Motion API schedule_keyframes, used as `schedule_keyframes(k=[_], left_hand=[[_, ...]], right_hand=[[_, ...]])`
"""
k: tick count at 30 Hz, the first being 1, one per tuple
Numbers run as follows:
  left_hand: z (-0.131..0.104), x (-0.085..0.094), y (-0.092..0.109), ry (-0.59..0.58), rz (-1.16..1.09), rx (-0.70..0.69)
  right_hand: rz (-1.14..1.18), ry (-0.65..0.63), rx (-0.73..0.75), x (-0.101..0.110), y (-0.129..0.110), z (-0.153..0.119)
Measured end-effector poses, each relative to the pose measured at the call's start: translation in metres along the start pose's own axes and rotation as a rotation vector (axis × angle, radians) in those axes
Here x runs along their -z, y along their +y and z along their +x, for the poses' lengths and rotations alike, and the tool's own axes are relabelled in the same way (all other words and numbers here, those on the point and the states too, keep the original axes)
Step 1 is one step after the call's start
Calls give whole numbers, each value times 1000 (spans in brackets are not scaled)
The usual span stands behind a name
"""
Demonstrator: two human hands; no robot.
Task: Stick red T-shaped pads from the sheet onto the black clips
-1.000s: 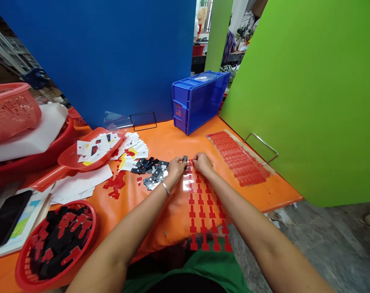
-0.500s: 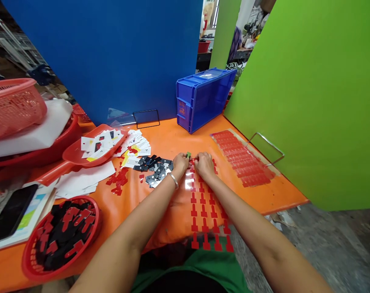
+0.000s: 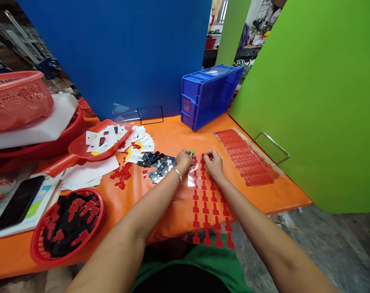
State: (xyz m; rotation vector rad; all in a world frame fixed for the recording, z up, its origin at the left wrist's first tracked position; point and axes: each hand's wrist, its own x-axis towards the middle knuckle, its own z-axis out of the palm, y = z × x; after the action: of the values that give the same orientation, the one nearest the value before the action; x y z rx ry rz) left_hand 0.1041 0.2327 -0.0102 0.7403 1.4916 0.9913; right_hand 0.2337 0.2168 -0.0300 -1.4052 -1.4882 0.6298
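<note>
A clear sheet with rows of red T-shaped stickers (image 3: 205, 208) lies in front of me, its near end hanging past the table edge over my lap. My right hand (image 3: 214, 165) pinches a red sticker at the far end of the sheet. Left of it, my left hand (image 3: 184, 161), with a bracelet at the wrist, rests curled at the sheet's far left corner. A small green-topped piece (image 3: 191, 152) shows at its fingertips; the rest of that piece is hidden. Beside this hand lies a pile of black and grey tags (image 3: 162, 167).
Loose red pieces (image 3: 121, 175) lie left of the tags. A red basket (image 3: 104, 211) of black and red parts stands front left, near a phone (image 3: 19, 203) and a red scoop (image 3: 78, 147) of cards. A blue crate (image 3: 189, 101) stands behind; another red sticker sheet (image 3: 244, 158) lies right.
My right hand has shifted right, away from my left hand, to the top of the neighbouring sticker column. The view has swung slightly left.
</note>
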Motion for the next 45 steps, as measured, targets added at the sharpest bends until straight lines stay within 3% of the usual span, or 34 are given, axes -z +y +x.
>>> schedule_keyframes(k=[4, 7, 9, 12, 16, 19, 23, 45], left_hand=[[-19, 17, 13, -93, -71, -5], [-53, 43, 11, -147, -122, -39], [-82, 63, -2, -202, -200, -48], [-124, 88, -33, -228, -338, 45], [-157, 101, -71, -167, -431, 226], [-163, 101, -83, -135, -476, 224], [-160, 99, -85, -151, -503, 195], [-162, 102, -81, -198, -485, 180]], right_hand=[[136, 26, -28, 7, -16, -14], [242, -26, -82, 14, -33, -37], [297, -89, -134, 17, -45, -59], [377, -186, -218, 14, -57, -94], [430, -249, -264, -1, -68, -133], [422, -259, -297, -14, -72, -149], [433, -270, -346, -23, -71, -158], [370, -270, -333, -29, -67, -163]])
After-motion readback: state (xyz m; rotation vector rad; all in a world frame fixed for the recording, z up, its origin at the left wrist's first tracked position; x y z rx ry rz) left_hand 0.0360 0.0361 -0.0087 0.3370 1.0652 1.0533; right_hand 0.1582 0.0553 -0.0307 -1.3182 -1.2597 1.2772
